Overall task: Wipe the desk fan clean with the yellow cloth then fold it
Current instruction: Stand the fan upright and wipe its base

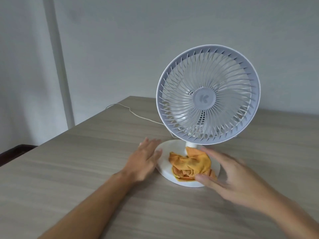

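Note:
A white desk fan (208, 95) stands on the wooden table, its round grille tilted up toward me above a round white base (164, 170). The yellow cloth (189, 163) lies crumpled on that base, in front of the fan's short neck. My left hand (144, 159) is flat and open at the base's left rim, thumb touching its edge. My right hand (229, 171) is blurred, with spread fingers curved around the cloth's right side; thumb and fingertips touch it, but no closed grip shows.
The table (86, 169) has a grey-brown wood grain; its left edge runs diagonally from the far corner. A thin white cord (136, 113) trails from behind the fan to the table's far left edge. A plain wall stands behind.

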Available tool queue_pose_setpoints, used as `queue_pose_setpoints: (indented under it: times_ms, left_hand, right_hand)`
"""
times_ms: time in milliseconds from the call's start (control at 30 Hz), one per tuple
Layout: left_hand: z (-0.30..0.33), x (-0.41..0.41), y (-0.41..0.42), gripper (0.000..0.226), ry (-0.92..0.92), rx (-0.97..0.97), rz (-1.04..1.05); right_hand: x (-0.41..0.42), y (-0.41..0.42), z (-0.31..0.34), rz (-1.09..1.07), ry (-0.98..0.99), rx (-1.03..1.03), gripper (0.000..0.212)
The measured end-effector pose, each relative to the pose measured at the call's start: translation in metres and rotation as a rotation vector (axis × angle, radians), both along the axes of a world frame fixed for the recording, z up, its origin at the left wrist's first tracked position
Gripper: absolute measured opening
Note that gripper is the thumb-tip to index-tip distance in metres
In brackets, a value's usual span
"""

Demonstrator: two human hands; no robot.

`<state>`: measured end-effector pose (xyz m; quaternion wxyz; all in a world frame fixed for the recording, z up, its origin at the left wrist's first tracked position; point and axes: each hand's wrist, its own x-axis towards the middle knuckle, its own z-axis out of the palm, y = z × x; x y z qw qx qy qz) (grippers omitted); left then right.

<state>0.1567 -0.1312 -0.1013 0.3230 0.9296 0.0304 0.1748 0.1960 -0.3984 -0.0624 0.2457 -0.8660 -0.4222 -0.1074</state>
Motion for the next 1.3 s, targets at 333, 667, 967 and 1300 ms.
queue_pose_setpoints:
  times_ms: [333,667,967,1300]
  left_hand:
    - [-0.004,0.004,-0.006,0.051,0.201,0.234,-0.041]
    - [0.001,0.001,-0.003,0.05,0.25,0.281,-0.083]
    - [-0.007,0.001,-0.004,0.057,0.221,0.302,-0.075]
    - [-0.009,0.002,-0.004,0.073,0.203,0.389,-0.061]
  right_hand:
    - [0.012,0.047,-0.03,0.18,-0.183,-0.109,0.043]
    - [0.052,-0.009,-0.023,0.015,-0.042,-0.045,0.029]
    - [0.077,0.029,-0.02,-0.219,0.014,-0.164,0.028]
    - [-0.008,0.037,-0.025,-0.032,-0.109,-0.055,0.028]
